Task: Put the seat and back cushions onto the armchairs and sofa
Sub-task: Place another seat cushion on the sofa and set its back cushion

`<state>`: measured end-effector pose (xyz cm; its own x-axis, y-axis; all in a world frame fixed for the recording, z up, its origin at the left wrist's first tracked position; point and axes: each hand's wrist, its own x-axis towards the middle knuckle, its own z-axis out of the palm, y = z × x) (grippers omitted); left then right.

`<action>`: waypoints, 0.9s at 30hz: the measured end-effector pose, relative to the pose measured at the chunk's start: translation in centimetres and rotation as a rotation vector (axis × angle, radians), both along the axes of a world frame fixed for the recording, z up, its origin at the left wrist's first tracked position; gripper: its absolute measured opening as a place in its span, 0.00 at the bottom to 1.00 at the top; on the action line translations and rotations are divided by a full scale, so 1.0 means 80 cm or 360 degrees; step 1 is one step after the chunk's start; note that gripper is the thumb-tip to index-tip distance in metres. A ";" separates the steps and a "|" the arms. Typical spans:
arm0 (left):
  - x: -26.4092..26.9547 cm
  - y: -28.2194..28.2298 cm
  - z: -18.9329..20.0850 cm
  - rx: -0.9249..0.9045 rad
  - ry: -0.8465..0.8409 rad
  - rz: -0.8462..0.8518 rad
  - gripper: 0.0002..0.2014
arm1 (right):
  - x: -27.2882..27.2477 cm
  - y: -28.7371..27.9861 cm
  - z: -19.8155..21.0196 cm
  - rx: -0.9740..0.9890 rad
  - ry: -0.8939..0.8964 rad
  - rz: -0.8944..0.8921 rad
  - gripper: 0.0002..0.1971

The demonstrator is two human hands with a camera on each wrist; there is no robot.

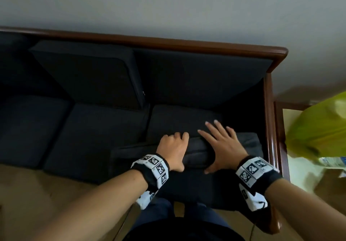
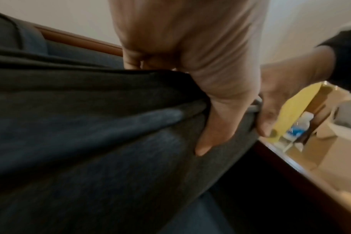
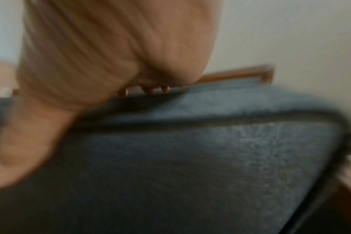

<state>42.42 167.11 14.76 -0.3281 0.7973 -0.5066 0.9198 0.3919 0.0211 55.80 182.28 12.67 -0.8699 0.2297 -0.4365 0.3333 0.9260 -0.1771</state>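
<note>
A dark grey seat cushion (image 1: 177,121) lies in the right-hand bay of the wood-framed sofa (image 1: 187,44), with its front edge toward me. My left hand (image 1: 174,145) grips that front edge, fingers curled over the top and thumb pressed into the front face. The left wrist view shows this grip (image 2: 210,79) on the cushion (image 2: 110,126). My right hand (image 1: 222,143) lies flat on the cushion top with fingers spread and its thumb on the front face. The right wrist view is blurred and shows the palm (image 3: 110,55) on the fabric (image 3: 190,158).
Two more seat cushions (image 1: 89,134) fill the middle and left bays. A back cushion (image 1: 84,72) leans behind the middle one. The sofa's wooden right arm (image 1: 269,128) runs close to my right wrist. Beyond it are a yellow-green bag (image 1: 318,128) and a plastic bottle (image 1: 331,161).
</note>
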 end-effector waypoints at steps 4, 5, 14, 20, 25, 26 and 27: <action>-0.025 -0.038 -0.011 0.0097 -0.0043 -0.0001 0.46 | -0.003 -0.040 -0.014 0.0047 0.0156 -0.0069 0.62; -0.031 -0.045 -0.015 0.0159 -0.0109 0.0035 0.46 | -0.004 -0.041 -0.014 0.0047 0.0180 -0.0089 0.61; -0.082 -0.131 -0.010 0.0451 -0.0332 0.0846 0.47 | 0.008 -0.008 0.005 -0.0021 0.0069 -0.0527 0.59; -0.139 -0.197 -0.033 0.0645 -0.0675 0.1949 0.37 | 0.050 0.011 0.003 -0.0172 0.0069 -0.1008 0.57; -0.139 -0.203 -0.043 0.0751 -0.1585 0.2918 0.36 | 0.063 0.007 -0.003 0.0053 -0.0221 -0.0648 0.71; -0.142 -0.199 -0.043 0.0759 -0.1608 0.2934 0.33 | 0.061 0.007 -0.005 0.0090 -0.0230 -0.0626 0.69; -0.146 -0.193 -0.043 0.0769 -0.1577 0.2931 0.29 | 0.059 0.008 -0.006 0.0116 -0.0227 -0.0626 0.67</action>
<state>30.73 151.70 11.29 -0.5037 0.0503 -0.8624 -0.7756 0.4132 0.4771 60.51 182.95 12.20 -0.6418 0.5669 -0.5164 0.6804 0.7317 -0.0423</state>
